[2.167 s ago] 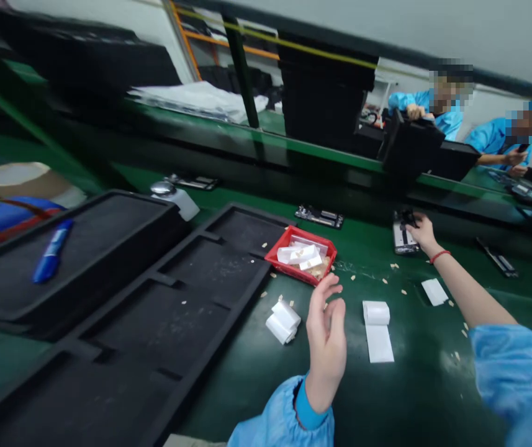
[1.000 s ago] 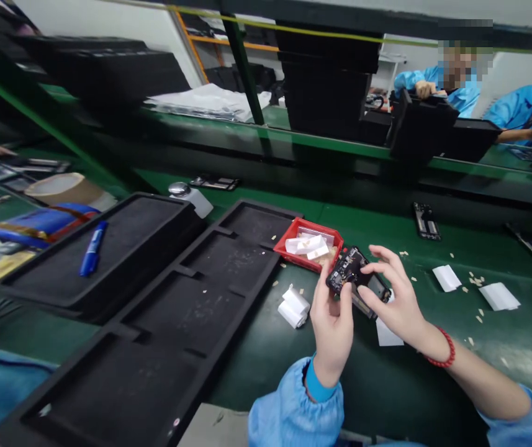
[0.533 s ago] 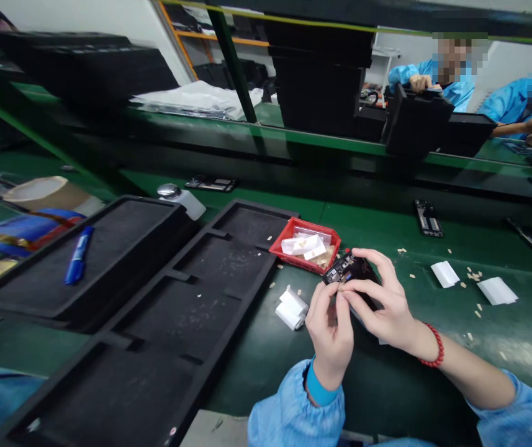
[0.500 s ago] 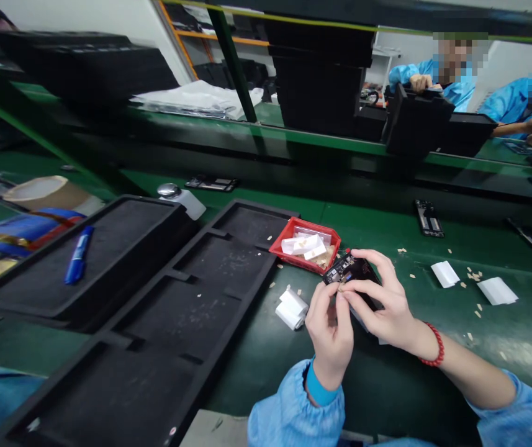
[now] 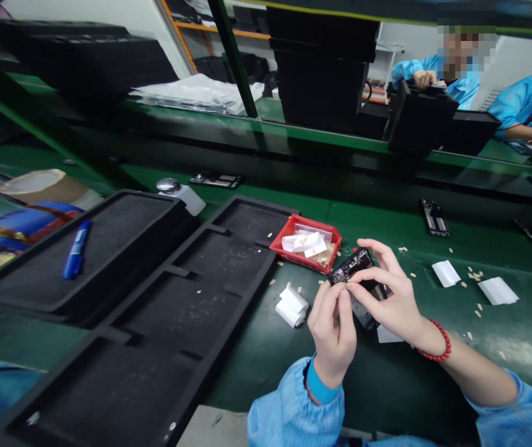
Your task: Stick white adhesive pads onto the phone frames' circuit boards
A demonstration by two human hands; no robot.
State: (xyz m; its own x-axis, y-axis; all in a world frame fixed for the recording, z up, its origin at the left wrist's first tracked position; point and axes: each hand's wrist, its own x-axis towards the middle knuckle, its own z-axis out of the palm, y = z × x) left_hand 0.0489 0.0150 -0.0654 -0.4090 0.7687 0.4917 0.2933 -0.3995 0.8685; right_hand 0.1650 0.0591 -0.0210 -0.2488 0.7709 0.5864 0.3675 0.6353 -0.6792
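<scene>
Opened phone point(image 5: 352, 265) is held above tabletop point(image 5: 387, 388), at 4 o'clock from red bin point(image 5: 299, 261). Left hand point(image 5: 333, 332) and right hand point(image 5: 393, 304) seen close together, each grip closed on it; any smaller pinched bit can't be made out.

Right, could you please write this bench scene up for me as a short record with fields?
Left hand: at the phone, fingertips close to the other hand's
Right hand: over the phone, red bracelet on the wrist
Between fingertips: too small to tell
Beyond the hands: red bin with white paper in it
To the left: black tray with compartments; blue marker on a black box
To the right: two folded white papers on the green bench
Background: two people in blue sleeves
</scene>
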